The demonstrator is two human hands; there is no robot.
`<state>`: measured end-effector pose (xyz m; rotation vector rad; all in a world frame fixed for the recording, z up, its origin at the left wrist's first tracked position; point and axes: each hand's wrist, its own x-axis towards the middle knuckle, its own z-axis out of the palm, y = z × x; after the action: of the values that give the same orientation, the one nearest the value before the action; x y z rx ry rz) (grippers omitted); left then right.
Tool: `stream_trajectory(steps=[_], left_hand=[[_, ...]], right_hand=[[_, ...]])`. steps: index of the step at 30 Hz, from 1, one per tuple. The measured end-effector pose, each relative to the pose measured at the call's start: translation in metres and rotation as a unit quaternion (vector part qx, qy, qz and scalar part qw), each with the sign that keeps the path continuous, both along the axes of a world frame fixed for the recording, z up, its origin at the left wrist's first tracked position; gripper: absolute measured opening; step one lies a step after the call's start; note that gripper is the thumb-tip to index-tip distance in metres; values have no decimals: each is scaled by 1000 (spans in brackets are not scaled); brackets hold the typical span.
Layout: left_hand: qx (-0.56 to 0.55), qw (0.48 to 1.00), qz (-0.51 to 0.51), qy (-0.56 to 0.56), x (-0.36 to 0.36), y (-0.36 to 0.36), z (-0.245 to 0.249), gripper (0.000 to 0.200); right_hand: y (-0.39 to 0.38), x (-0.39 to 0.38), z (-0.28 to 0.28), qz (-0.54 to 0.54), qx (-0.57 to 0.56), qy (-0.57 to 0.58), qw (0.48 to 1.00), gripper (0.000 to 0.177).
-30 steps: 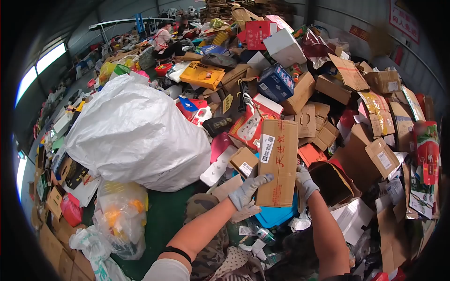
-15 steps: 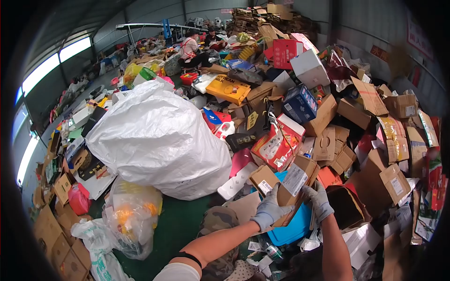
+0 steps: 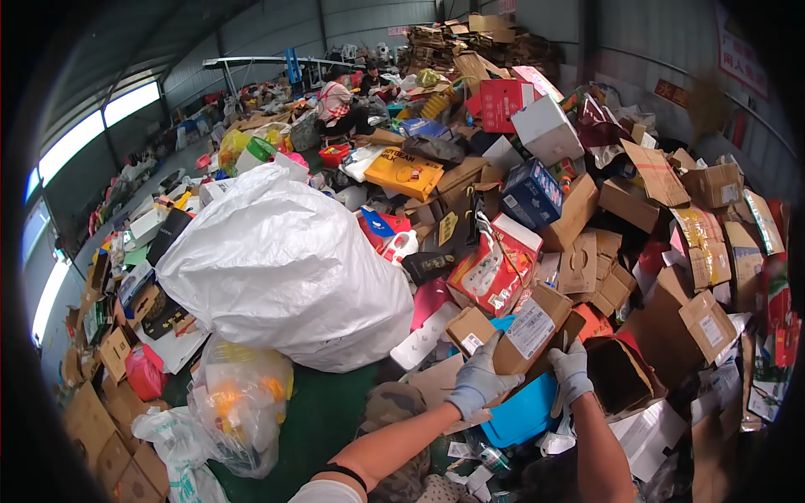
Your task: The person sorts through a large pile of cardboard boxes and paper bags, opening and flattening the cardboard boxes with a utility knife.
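A brown cardboard box (image 3: 513, 355) with a white printed label is held up at the lower right, its labelled side tilted toward me. My left hand (image 3: 485, 381), in a grey-white work glove, grips its lower left side. At the box's right edge is my right hand (image 3: 572, 374), gloved too, with fingers curled at the cardboard. Just beneath the box lies a bright blue plastic item (image 3: 521, 417). Left of the held box, a smaller carton (image 3: 470, 330) with a label sits close against it. An open brown box (image 3: 619, 374) is right of my right hand.
A large stuffed white sack (image 3: 285, 264) stands at left centre. A clear bag (image 3: 241, 402) lies below it on the green floor (image 3: 323, 415). Mixed boxes and waste pile up to the right, with a red gift box (image 3: 496, 264). Another person (image 3: 334, 105) sits farther back.
The held box has turned slightly, and its label faces me more squarely. My right hand has shifted slightly down and left along its edge. The camera view has moved a little.
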<state>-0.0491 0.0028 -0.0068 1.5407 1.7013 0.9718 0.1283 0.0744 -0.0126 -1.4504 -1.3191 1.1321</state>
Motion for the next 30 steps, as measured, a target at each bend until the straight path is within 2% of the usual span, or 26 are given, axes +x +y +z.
stream_trajectory(steps=[1, 2, 3, 5, 8, 9, 11, 14, 17, 19, 23, 29, 30], left_hand=[[7, 1000, -3, 7, 0, 1, 0, 99], [-1, 1000, 8, 7, 1, 1, -1, 99], [-9, 1000, 19, 7, 3, 2, -3, 99], [11, 998, 53, 13, 5, 3, -7, 98], [69, 991, 111, 27, 3, 7, -9, 97], [71, 990, 123, 26, 5, 6, -5, 96], [79, 988, 131, 12, 5, 7, -2, 96], [105, 987, 117, -25, -1, 11, -5, 96], [142, 978, 84, -127, -11, 24, -22, 94], [128, 973, 71, -179, -16, 22, -19, 92], [140, 952, 30, -269, -21, 23, -11, 88], [142, 928, -5, -344, -24, 23, -22, 90], [134, 947, 16, -293, -23, 22, -21, 90]], right_hand=[[-2, -2, 1, -5, -8, -1, 1000, 19], [0, -13, -14, 8, 156, 49, 987, 32], [-2, -10, -22, -4, 38, 4, 999, 46], [-12, -16, -14, -5, -74, 28, 997, 48], [-32, -30, 5, 48, -149, -10, 988, 49], [-33, -31, -11, 67, -134, 3, 989, 49], [-40, -37, -14, 104, -183, 35, 977, 45], [-39, -37, -7, 139, -151, 26, 978, 35], [-34, -32, 5, 168, -131, 22, 977, 31], [-31, -27, 13, 195, -135, 11, 971, 31], [-31, -22, 21, 196, -112, 25, 974, 27], [-38, -21, 28, 178, -88, 17, 980, 24], [-39, -21, 26, 169, -101, 14, 980, 24]])
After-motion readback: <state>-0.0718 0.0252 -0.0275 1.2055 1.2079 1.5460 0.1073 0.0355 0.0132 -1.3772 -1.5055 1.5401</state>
